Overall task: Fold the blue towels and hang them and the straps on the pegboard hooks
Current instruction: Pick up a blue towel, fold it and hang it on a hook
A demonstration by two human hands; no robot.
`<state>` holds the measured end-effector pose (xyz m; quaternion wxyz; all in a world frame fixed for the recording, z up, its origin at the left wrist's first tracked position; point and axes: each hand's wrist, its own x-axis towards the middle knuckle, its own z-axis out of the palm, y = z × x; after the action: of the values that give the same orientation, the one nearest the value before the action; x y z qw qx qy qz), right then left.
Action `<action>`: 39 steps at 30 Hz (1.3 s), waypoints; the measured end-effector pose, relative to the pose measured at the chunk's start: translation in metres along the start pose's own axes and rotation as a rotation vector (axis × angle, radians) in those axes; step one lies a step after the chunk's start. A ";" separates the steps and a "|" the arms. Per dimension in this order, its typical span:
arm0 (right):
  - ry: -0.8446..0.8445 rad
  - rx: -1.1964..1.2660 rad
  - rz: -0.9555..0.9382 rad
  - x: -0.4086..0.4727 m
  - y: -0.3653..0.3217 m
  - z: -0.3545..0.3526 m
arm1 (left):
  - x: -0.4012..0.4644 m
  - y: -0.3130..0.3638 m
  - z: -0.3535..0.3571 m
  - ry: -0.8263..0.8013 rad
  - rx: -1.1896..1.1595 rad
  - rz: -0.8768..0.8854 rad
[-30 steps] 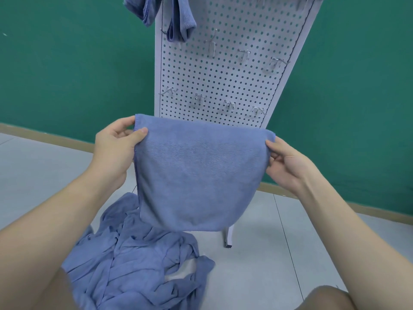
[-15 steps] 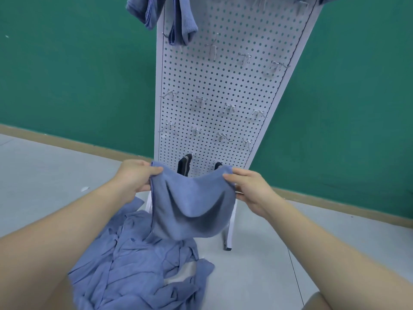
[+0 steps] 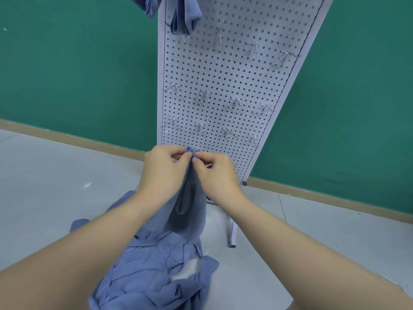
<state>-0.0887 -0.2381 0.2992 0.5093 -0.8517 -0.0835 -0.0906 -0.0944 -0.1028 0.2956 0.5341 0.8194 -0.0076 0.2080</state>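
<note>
Centrally, left hand (image 3: 164,173) and right hand (image 3: 218,175), forearms extended, meet at the pegboard's (image 3: 223,74) lower edge, fingers pinching the folded blue towel's (image 3: 190,211) top; it hangs between the wrists.

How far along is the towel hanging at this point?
Done: a few folded towels already hang at the top of the pegboard. In hand: the left hand and right hand pinch a folded towel together at a low hook. Left: the pile of towels on the floor; many hooks are bare.
</note>
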 end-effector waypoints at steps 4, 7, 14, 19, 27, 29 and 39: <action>0.085 0.009 0.026 0.008 -0.006 -0.001 | 0.006 -0.003 -0.003 0.042 0.000 0.002; 0.100 0.039 0.045 0.012 -0.009 -0.002 | 0.010 -0.006 -0.004 0.069 0.003 0.000; -0.039 -0.039 0.007 0.007 -0.015 0.013 | 0.003 -0.012 -0.007 -0.066 0.088 0.026; -0.001 0.063 0.043 0.013 -0.020 0.013 | 0.001 -0.008 -0.018 -0.183 -0.148 -0.035; 0.032 0.121 0.038 0.013 -0.029 0.006 | 0.007 -0.003 -0.022 -0.095 -0.360 -0.194; 0.023 0.115 0.029 0.012 -0.033 0.005 | 0.008 -0.003 -0.021 -0.019 -0.319 -0.164; 0.023 0.128 -0.012 0.009 -0.028 -0.014 | 0.010 -0.001 -0.012 -0.283 -0.205 -0.034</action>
<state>-0.0870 -0.2372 0.3315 0.5629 -0.8159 -0.0885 -0.0979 -0.0892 -0.0898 0.3025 0.6121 0.7816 -0.0903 0.0796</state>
